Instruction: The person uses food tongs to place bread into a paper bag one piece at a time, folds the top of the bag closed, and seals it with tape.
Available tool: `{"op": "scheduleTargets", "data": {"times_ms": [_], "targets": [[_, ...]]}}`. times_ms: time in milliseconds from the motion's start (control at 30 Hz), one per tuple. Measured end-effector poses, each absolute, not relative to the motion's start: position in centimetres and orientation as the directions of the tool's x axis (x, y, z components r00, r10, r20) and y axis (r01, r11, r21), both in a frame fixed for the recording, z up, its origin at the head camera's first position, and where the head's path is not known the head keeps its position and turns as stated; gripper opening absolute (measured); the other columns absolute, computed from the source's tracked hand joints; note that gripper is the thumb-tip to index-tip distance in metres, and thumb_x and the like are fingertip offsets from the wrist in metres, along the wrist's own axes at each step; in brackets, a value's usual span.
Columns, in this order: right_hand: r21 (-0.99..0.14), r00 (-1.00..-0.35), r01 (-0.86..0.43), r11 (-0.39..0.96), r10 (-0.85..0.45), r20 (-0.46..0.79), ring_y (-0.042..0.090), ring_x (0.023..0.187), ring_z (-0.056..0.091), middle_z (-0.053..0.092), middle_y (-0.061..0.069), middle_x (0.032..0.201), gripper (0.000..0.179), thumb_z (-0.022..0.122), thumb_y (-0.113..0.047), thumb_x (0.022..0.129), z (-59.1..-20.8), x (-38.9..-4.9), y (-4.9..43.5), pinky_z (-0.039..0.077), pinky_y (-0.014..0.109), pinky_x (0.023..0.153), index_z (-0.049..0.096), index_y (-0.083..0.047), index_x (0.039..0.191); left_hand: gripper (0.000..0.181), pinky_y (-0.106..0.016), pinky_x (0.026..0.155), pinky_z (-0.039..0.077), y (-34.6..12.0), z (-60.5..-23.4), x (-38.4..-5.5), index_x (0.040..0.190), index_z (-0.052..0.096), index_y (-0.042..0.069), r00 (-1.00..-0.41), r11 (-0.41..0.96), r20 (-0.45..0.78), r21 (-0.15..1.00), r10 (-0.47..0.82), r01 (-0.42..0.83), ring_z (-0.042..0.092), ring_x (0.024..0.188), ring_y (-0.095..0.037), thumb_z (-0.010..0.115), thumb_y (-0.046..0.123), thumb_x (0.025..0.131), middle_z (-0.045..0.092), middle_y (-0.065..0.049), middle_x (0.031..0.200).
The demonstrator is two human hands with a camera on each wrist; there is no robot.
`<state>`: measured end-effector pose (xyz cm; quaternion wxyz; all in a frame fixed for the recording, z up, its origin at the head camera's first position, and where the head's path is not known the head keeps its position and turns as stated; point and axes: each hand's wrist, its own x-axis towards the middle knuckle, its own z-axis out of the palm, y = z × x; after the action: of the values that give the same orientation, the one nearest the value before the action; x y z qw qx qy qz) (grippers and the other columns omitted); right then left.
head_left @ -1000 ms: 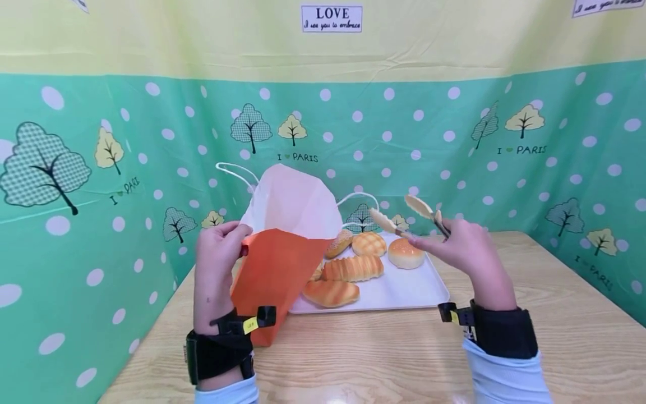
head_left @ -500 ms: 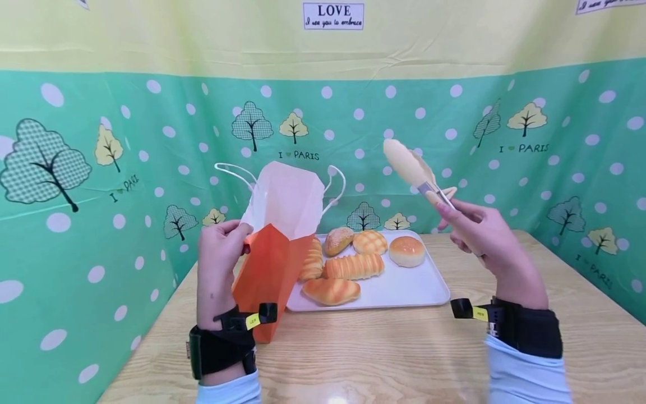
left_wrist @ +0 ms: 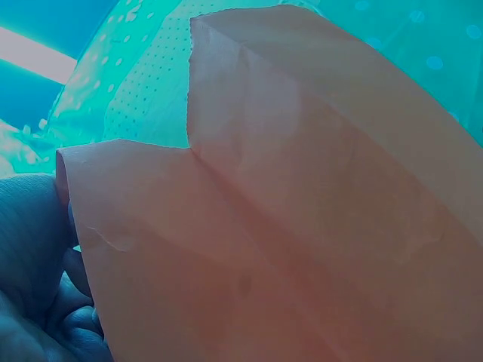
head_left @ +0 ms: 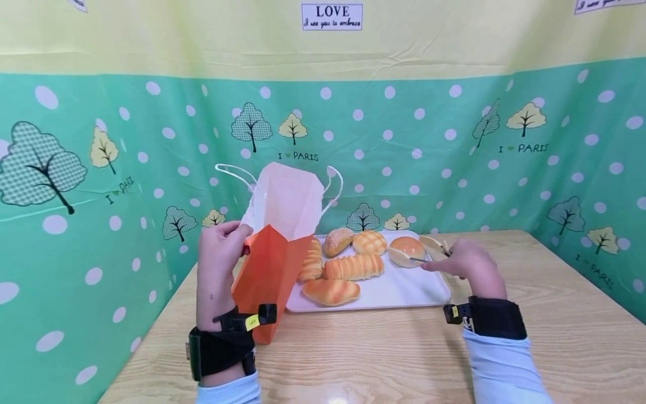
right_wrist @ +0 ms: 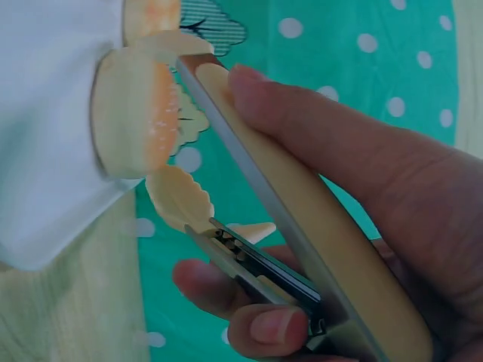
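My left hand (head_left: 218, 266) pinches the rim of an orange paper bag (head_left: 272, 261), which leans with its white-lined mouth toward the top and white cord handles sticking out. In the left wrist view the bag's paper (left_wrist: 287, 211) fills most of the frame. My right hand (head_left: 470, 262) grips tongs (right_wrist: 290, 204) with cream-coloured scalloped tips. Their spread tips lie on either side of a round sesame bun (head_left: 406, 250) at the right end of the white tray (head_left: 398, 294). Seen from the right wrist, the bun (right_wrist: 132, 113) sits between both tips, still on the tray.
Several other breads lie on the tray: a smooth pointed roll (head_left: 331, 292), a ridged roll (head_left: 354, 267), a checked bun (head_left: 370, 242), a sugared roll (head_left: 338, 241) and another ridged roll (head_left: 312, 262) partly behind the bag. A patterned curtain (head_left: 353, 134) surrounds the wooden table (head_left: 363, 353).
The right hand first raised and turned the tongs away from above the tray, then lowered them around the sesame bun. The bag's mouth narrowed and its right handle shifted left; the left hand barely moved.
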<state>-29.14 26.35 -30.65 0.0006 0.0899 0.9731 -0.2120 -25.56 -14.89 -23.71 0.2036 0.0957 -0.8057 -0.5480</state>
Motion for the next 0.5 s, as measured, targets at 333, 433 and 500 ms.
{"op": "scheduleTargets", "data": {"times_ms": [333, 433, 500], "targets": [[-0.393, -0.987, 0.153, 0.907, 0.118, -0.112, 0.026, 0.065, 0.05, 0.049, 0.009, 0.071, 0.079, 0.072, -0.069, 0.05, -30.3, -28.3, 26.9, 0.042, 0.034, 0.053, 0.058, 0.001, 0.083, 0.032, -0.023, 0.062, 0.049, -14.9, -23.7, -25.6, 0.11, 0.069, 0.008, -0.903, 0.377, 0.217, 0.924, -0.372, 0.066, 0.054, 0.06, -0.017, 0.054, 0.024, 0.088, 0.061, -0.012, 0.087], [-0.367, -0.984, 0.15, 0.918, 0.102, -0.149, 0.024, 0.063, 0.049, 0.047, 0.006, 0.067, 0.076, 0.07, -0.072, 0.05, -29.7, -27.7, 27.2, 0.041, 0.033, 0.052, 0.057, -0.002, 0.078, 0.033, -0.022, 0.062, 0.049, -15.0, -23.7, -25.6, 0.111, 0.069, 0.007, -0.904, 0.383, 0.218, 0.921, -0.368, 0.067, 0.055, 0.065, -0.019, 0.054, 0.025, 0.088, 0.063, -0.013, 0.093], [-0.354, -0.982, 0.151, 0.923, 0.097, -0.165, 0.023, 0.061, 0.049, 0.044, 0.004, 0.065, 0.074, 0.069, -0.073, 0.052, -29.5, -27.5, 27.3, 0.04, 0.032, 0.051, 0.057, -0.004, 0.074, 0.033, -0.021, 0.062, 0.049, -15.0, -23.7, -25.6, 0.112, 0.069, 0.007, -0.905, 0.384, 0.217, 0.921, -0.366, 0.066, 0.055, 0.067, -0.021, 0.054, 0.026, 0.088, 0.063, -0.015, 0.097]]}}
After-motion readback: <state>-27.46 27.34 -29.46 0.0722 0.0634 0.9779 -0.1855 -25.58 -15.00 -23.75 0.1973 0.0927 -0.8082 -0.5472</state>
